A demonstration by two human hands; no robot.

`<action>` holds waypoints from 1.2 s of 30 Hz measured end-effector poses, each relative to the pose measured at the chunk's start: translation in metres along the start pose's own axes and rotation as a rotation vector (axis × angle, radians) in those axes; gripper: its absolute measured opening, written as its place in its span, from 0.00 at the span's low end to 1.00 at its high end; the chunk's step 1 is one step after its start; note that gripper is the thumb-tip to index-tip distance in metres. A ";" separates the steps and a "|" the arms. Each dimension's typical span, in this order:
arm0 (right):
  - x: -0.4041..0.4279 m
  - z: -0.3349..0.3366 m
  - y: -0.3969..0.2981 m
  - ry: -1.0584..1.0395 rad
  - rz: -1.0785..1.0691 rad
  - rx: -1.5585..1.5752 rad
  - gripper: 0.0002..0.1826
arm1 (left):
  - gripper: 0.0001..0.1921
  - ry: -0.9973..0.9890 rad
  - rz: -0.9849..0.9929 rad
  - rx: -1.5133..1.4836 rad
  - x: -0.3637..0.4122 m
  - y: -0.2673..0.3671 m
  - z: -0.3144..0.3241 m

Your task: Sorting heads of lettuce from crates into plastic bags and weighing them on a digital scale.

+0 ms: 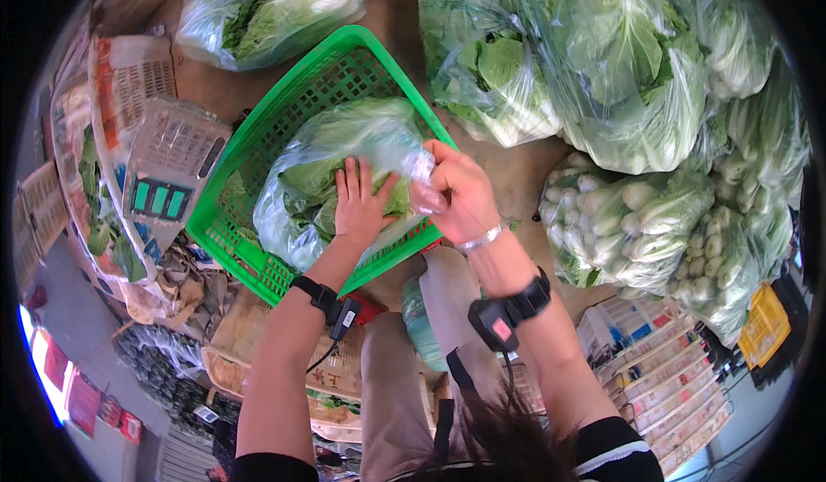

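Observation:
A green plastic basket (382,56) with slotted walls stands before me. Inside it lies a clear plastic bag (361,130) of leafy green vegetables (306,188). My left hand (361,207) rests palm down on the leaves, fingers spread and gripping nothing; whether bag film lies under it is hard to tell. At the basket's right side, my right hand (461,185) is closed in a fist around the bag's gathered, twisted mouth. Some loose leaf bits (235,188) lie on the basket's left inner wall.
Filled bags of leafy greens (600,75) are piled to the right, with bagged white-stemmed greens (619,217) below them. Another tied bag (277,17) lies beyond the basket. At left sits a digital scale (174,159). Stacked crates (658,379) stand at lower right.

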State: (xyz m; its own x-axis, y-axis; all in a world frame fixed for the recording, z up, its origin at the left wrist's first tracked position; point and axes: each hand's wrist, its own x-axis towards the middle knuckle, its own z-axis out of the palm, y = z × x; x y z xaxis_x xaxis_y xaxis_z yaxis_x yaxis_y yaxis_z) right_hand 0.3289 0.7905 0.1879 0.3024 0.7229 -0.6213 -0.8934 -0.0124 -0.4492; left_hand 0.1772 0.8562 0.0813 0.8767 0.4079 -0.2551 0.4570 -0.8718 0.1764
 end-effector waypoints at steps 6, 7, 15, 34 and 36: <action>-0.076 0.159 -0.015 -0.400 0.097 -0.523 0.11 | 0.27 -0.124 -0.127 -0.143 -0.025 -0.062 0.114; -0.074 0.151 -0.003 -0.324 0.016 -0.517 0.12 | 0.27 -0.115 -0.148 -0.166 -0.021 -0.061 0.100; -0.063 0.132 0.021 0.007 -0.204 -0.693 0.06 | 0.20 0.358 0.222 -0.409 -0.058 -0.020 -0.005; -0.111 0.169 0.111 -0.070 -0.218 -0.853 0.27 | 0.10 0.840 -1.037 -2.563 -0.164 -0.146 0.036; -0.111 0.182 0.122 -0.031 -0.200 -0.840 0.26 | 0.08 0.877 -1.236 -2.814 -0.168 -0.158 0.023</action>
State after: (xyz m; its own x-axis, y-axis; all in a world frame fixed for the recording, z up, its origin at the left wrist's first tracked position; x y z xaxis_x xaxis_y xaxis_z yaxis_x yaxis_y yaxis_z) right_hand 0.1259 0.8348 0.3191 0.4073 0.7846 -0.4675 -0.2789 -0.3806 -0.8817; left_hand -0.0457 0.9197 0.0744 0.1673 0.4382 -0.8832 -0.8046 0.5784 0.1346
